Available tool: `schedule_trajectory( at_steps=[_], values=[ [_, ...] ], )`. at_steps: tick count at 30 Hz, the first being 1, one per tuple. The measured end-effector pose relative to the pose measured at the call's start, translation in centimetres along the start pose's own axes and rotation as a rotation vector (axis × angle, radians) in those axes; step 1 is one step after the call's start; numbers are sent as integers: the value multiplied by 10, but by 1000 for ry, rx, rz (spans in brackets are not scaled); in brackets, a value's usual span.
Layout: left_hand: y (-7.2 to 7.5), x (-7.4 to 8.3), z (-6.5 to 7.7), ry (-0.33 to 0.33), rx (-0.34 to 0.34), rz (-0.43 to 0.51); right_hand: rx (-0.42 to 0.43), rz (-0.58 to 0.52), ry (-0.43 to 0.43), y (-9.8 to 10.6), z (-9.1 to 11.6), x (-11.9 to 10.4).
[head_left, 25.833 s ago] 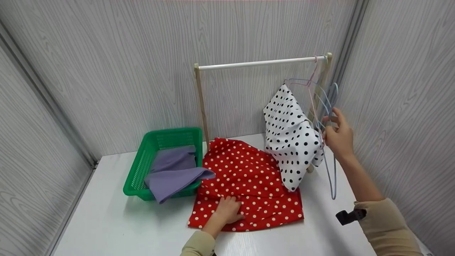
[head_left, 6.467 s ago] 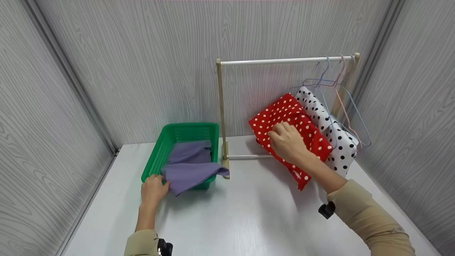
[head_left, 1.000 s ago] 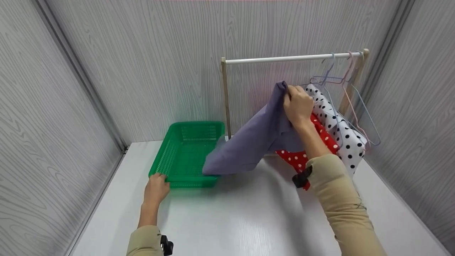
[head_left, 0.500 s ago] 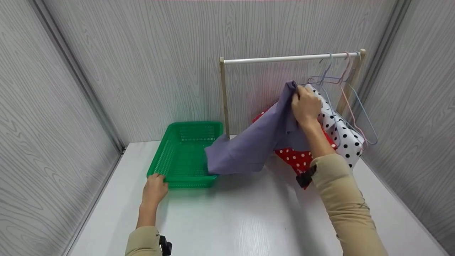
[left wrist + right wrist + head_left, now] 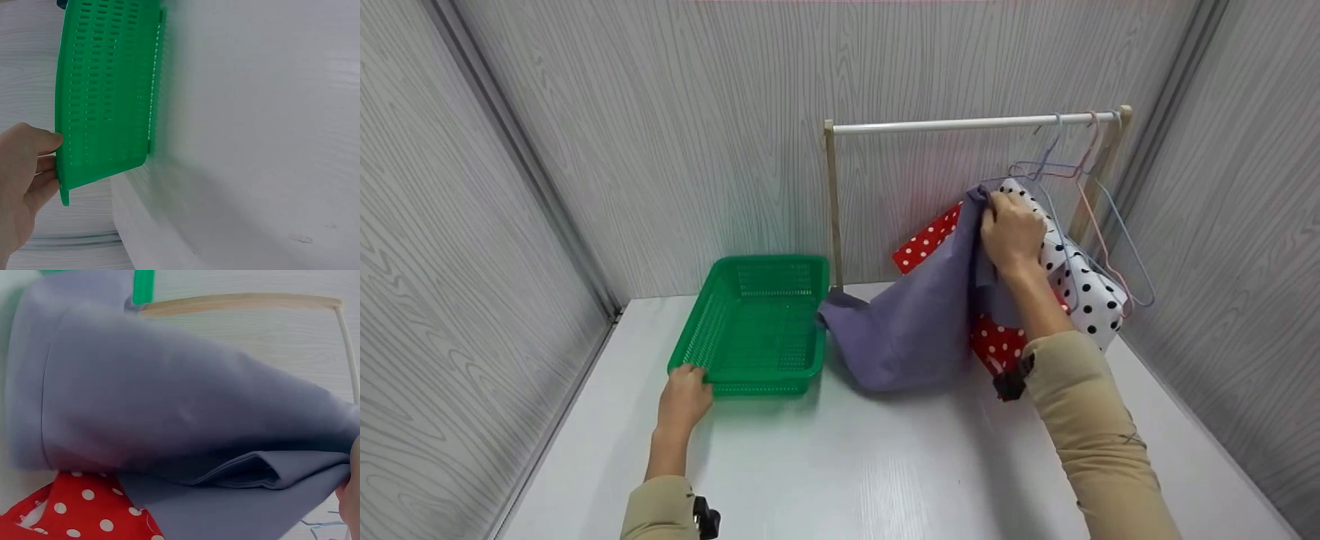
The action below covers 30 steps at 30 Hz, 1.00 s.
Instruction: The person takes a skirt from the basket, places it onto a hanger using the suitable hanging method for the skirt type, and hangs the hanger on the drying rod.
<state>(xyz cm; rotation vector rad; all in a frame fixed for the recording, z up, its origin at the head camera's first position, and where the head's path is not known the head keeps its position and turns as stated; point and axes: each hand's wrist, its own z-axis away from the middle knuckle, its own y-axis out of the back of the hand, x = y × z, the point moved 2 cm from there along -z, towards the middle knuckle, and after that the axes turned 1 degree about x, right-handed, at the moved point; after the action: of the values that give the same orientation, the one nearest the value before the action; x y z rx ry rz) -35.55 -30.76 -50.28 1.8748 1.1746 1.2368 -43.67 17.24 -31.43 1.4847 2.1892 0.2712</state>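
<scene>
My right hand pinches the top of a purple cloth, which hangs in folds in front of the rack. In the right wrist view the purple cloth fills most of the picture, its lower part bent near the table. Behind it shows a red cloth with white dots, partly covered. My left hand grips the near left corner of a green basket. The left wrist view shows the thumb on one side of the green rim and fingers on the other.
A rack with a white rail stands at the back. Blue and pink hangers hang at its right end, with a white cloth with black dots there. Grey wood-patterned walls enclose the white table.
Earlier the purple cloth lay in the basket; my right hand has lifted it out. Over the last second it moved slightly right and its lower end swung clear of the basket.
</scene>
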Motion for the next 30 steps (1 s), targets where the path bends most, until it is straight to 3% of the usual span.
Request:
schedule_trajectory(
  at_steps=[6,9,14,17,22,26,30],
  values=[
    [-2,3,2,32,-8,-8,-134,20,125,-12,19,-3],
    [-6,8,3,32,21,-4,-237,-7,151,-17,27,-6],
    [-12,23,1,-52,160,17,-469,-159,31,-24,39,-13],
    [-15,36,-2,-105,210,36,-607,-270,-64,-31,49,-18],
    [-21,57,-6,-130,191,64,-846,-449,-147,-46,76,-25],
    [-28,73,-7,-155,171,91,-1032,-570,-165,-55,96,-34],
    [-36,97,-7,-188,167,138,-1131,-620,-186,-61,111,-46]
  ],
)
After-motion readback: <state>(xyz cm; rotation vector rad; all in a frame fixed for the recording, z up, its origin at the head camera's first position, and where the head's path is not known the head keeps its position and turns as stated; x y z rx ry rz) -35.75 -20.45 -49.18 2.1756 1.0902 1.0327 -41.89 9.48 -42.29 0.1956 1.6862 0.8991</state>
